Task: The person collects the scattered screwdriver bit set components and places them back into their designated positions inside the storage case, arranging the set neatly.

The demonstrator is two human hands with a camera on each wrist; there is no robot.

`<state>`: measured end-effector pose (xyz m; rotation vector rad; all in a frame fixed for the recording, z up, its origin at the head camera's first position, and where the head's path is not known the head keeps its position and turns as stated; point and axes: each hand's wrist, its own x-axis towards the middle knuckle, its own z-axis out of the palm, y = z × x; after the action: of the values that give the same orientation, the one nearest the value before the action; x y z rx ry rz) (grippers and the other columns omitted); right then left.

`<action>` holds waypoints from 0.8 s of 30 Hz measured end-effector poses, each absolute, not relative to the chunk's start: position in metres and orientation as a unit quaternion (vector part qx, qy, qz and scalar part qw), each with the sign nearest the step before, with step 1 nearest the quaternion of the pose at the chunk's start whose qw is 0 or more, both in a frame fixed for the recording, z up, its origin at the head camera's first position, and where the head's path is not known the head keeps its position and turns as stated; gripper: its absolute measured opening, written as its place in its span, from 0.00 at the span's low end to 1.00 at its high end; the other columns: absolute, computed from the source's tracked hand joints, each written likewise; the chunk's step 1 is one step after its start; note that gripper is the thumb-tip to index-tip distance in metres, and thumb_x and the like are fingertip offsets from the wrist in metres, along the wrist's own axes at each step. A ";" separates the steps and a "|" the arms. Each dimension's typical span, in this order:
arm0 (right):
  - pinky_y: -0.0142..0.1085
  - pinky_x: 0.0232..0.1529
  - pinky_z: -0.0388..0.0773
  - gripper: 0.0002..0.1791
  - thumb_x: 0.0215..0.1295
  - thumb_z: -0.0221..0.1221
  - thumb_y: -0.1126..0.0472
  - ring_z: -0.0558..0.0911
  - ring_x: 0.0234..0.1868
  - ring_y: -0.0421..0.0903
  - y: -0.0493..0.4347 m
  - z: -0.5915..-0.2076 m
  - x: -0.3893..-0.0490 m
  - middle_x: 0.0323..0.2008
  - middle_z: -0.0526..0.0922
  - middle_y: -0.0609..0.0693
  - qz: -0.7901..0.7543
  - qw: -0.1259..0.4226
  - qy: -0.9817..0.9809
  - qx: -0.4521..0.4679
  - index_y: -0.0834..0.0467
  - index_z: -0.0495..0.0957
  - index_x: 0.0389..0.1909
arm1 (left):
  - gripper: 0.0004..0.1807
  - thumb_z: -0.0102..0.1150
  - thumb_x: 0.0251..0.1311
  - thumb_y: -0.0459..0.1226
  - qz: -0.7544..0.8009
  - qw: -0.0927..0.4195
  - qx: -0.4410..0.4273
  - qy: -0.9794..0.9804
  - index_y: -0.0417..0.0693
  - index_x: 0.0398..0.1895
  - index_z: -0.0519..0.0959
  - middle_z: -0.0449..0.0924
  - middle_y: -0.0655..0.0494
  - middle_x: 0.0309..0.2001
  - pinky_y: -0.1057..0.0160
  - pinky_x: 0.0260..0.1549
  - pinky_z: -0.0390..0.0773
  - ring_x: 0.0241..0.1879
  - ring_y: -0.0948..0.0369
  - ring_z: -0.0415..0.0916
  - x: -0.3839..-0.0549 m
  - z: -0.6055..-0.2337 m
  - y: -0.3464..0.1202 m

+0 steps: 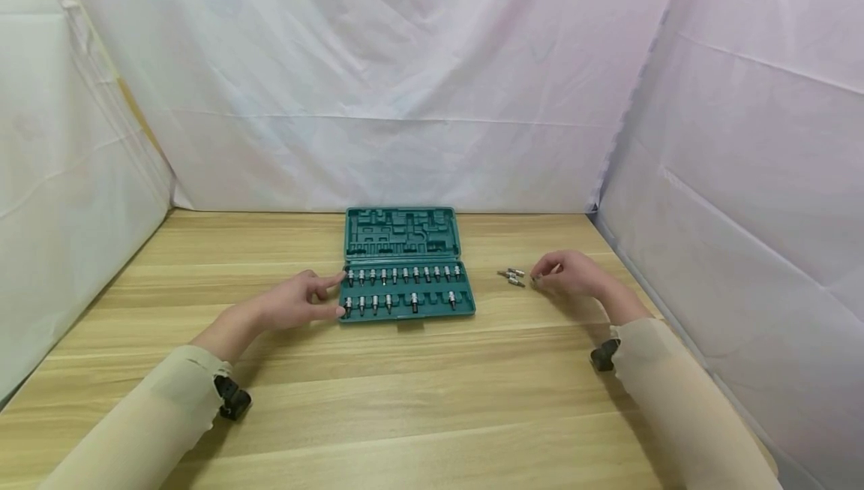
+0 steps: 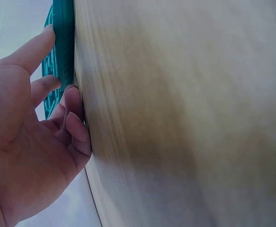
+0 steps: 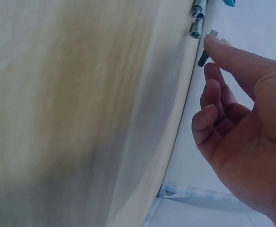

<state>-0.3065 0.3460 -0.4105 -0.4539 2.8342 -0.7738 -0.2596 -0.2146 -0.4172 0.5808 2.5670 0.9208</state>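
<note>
A green socket case [image 1: 407, 317] lies opened flat, its lid [image 1: 401, 231] folded back. Two rows of bit sockets [image 1: 415, 302] stand in its near half, with gaps in the front row. My left hand [image 1: 290, 302] touches the case's left edge with thumb and index finger extended; in the left wrist view its other fingers curl loosely beside the green case wall [image 2: 64, 45]. To the right, my right hand [image 1: 570, 274] pinches a bit socket [image 3: 204, 57] between thumb and fingertips, above the table. Several loose bit sockets [image 1: 515, 281] lie just left of that hand.
The case stands on a wood-grain table [image 1: 405, 400]. White sheets [image 1: 405, 85] hang behind it and along both sides. A black wrist camera [image 1: 232, 398] sits on the left forearm and another wrist camera [image 1: 604, 355] on the right.
</note>
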 end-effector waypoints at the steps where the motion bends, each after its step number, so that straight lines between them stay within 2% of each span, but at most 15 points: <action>1: 0.40 0.46 0.78 0.07 0.75 0.68 0.61 0.82 0.42 0.45 0.345 -0.410 -0.306 0.48 0.92 0.53 -0.266 0.082 0.949 -0.150 0.54 0.91 0.49 | 0.47 0.69 0.75 0.53 0.326 0.175 0.206 0.906 0.49 0.89 0.58 0.70 0.43 0.51 0.57 0.40 0.72 0.44 0.53 0.69 -0.260 -0.417 -0.215; 10: 0.37 0.48 0.78 0.08 0.75 0.69 0.61 0.82 0.45 0.46 0.326 -0.402 -0.306 0.49 0.92 0.52 -0.309 0.074 0.933 -0.172 0.54 0.89 0.51 | 0.48 0.70 0.74 0.53 0.331 0.176 0.210 0.903 0.49 0.89 0.58 0.70 0.43 0.51 0.56 0.41 0.72 0.44 0.54 0.69 -0.259 -0.418 -0.215; 15: 0.39 0.50 0.77 0.08 0.77 0.68 0.61 0.82 0.47 0.48 0.310 -0.400 -0.304 0.47 0.91 0.54 -0.330 0.090 0.919 -0.197 0.56 0.88 0.52 | 0.48 0.69 0.75 0.54 0.330 0.176 0.211 0.903 0.49 0.89 0.58 0.71 0.43 0.51 0.56 0.42 0.73 0.45 0.53 0.69 -0.260 -0.419 -0.215; 21: 0.41 0.45 0.82 0.18 0.81 0.65 0.58 0.87 0.47 0.58 0.293 -0.398 -0.300 0.49 0.90 0.61 -0.370 0.112 0.900 -0.200 0.59 0.81 0.66 | 0.48 0.68 0.75 0.55 0.323 0.180 0.204 0.906 0.52 0.89 0.58 0.71 0.43 0.53 0.56 0.44 0.74 0.47 0.53 0.71 -0.262 -0.420 -0.215; 24: 0.44 0.45 0.86 0.21 0.82 0.63 0.57 0.88 0.47 0.61 0.288 -0.397 -0.299 0.51 0.89 0.64 -0.405 0.118 0.887 -0.188 0.59 0.80 0.69 | 0.48 0.68 0.75 0.55 0.322 0.181 0.203 0.907 0.52 0.89 0.58 0.71 0.43 0.53 0.56 0.45 0.74 0.47 0.53 0.71 -0.262 -0.419 -0.215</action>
<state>-0.2986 0.2875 -0.3972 -0.5497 2.5960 -1.1837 -0.2620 -0.2154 -0.4195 0.5732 2.5617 0.9099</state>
